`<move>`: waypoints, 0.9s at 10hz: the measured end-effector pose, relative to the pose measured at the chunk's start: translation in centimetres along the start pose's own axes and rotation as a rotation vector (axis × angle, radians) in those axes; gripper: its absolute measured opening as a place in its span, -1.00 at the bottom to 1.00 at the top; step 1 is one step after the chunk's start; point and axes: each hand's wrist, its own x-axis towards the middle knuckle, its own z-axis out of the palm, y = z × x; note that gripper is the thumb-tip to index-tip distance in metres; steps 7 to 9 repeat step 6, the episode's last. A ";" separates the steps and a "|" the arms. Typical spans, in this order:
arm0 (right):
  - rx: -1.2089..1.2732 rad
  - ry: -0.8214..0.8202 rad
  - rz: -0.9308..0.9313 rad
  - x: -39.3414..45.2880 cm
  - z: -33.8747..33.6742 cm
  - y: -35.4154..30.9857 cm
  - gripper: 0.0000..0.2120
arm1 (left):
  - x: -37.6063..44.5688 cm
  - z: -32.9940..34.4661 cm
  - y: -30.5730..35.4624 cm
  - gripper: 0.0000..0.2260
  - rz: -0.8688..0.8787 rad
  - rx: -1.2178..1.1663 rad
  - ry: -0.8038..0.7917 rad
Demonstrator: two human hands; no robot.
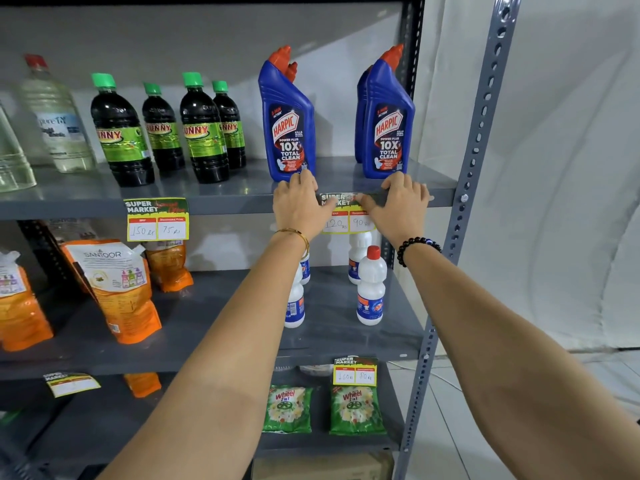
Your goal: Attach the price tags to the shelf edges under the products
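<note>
A yellow and green price tag (343,221) reading 120 and 90 lies against the grey shelf edge (235,204), below two blue Harpic bottles (287,123). My left hand (299,206) presses its left side, fingers curled over the shelf lip. My right hand (398,206) presses its right side the same way. Both thumbs lie across the top strip of the tag. Another tag (157,219) reading 150 and 75 hangs on the same edge under the dark green-capped bottles (204,129).
Orange refill pouches (114,289) and white bottles (371,289) stand on the shelf below. A tag (355,372) hangs over green Wheel packets (356,410), and a bent tag (71,384) sits lower left. A perforated grey upright (478,150) frames the right side.
</note>
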 end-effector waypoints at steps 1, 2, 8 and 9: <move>-0.021 0.019 0.008 0.2 0.3 -0.1 -0.47 | 0.5 0.6 0.1 -0.47 -0.013 0.076 -0.001; -0.078 0.026 -0.002 0.5 0.6 -0.1 -0.46 | 0.9 0.9 0.2 -0.43 -0.020 0.108 0.005; -0.168 -0.078 0.036 0.2 -0.2 -1.5 -0.53 | 0.7 -0.2 1.0 -0.48 -0.022 0.115 -0.060; -0.168 -0.078 0.036 0.2 -0.2 -1.5 -0.53 | 0.7 -0.2 1.0 -0.48 -0.022 0.115 -0.060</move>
